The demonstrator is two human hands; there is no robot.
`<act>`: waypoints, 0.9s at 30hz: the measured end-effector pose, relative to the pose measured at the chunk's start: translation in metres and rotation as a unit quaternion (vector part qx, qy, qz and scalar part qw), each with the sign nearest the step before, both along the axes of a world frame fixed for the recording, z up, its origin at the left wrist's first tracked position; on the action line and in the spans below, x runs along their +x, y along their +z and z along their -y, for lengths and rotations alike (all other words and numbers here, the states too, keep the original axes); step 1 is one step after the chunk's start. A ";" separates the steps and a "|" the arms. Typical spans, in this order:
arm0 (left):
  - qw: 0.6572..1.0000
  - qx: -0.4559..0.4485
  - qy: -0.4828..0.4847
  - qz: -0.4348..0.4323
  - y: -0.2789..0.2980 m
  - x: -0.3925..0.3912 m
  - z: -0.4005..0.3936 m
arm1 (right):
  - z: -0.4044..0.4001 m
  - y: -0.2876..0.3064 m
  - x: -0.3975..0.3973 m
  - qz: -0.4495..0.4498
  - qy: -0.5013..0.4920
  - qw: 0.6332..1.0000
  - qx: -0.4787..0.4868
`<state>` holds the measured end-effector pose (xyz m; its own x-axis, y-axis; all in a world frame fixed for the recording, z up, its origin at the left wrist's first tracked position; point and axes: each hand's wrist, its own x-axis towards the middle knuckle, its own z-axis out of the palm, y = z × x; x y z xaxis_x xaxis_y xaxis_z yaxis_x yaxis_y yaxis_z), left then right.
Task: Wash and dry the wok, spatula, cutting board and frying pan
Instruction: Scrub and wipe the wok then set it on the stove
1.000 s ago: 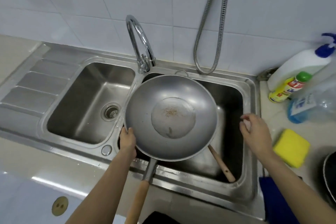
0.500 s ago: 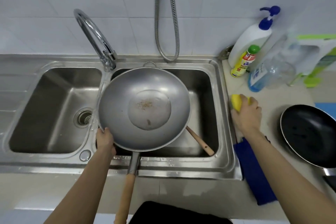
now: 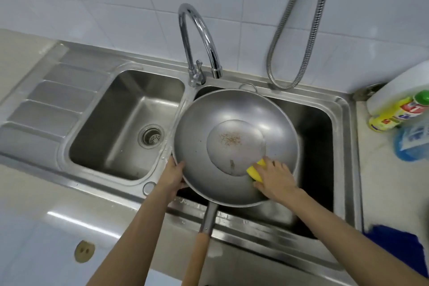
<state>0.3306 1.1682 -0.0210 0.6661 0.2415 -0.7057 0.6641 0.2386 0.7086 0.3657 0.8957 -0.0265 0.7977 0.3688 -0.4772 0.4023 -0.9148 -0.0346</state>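
- The wok (image 3: 234, 144) lies bottom-up over the right basin, between the hands, its wooden handle (image 3: 197, 260) pointing toward the person.
- The left hand (image 3: 171, 175) grips its near-left rim.
- The right hand (image 3: 275, 179) presses a yellow sponge (image 3: 255, 170) on its underside.

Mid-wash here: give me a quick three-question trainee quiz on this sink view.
1. True or false: the wok sits upside down over the right basin.
2. What does the right hand press on the wok?
3. Which part does the left hand hold: A wooden handle, B rim, C loop handle?

Key: 1 true. 2 the yellow sponge. 3 B.
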 end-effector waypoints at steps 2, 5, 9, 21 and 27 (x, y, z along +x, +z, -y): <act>1.000 0.008 -0.004 0.003 -0.001 0.001 0.000 | -0.005 -0.012 0.004 -0.033 0.035 0.999 -0.001; 1.000 0.017 -0.006 0.013 -0.004 0.001 0.000 | -0.024 -0.028 0.003 -0.104 0.126 0.983 0.080; 0.999 0.036 -0.004 0.017 -0.015 0.000 -0.002 | -0.071 -0.042 0.002 -0.136 0.162 0.954 0.213; 0.996 0.074 -0.046 0.005 -0.022 -0.002 -0.007 | -0.085 -0.060 0.107 0.117 0.088 0.989 0.007; 0.996 0.076 -0.040 0.013 -0.018 -0.002 -0.005 | 0.002 -0.004 0.074 -0.055 0.223 0.970 -0.078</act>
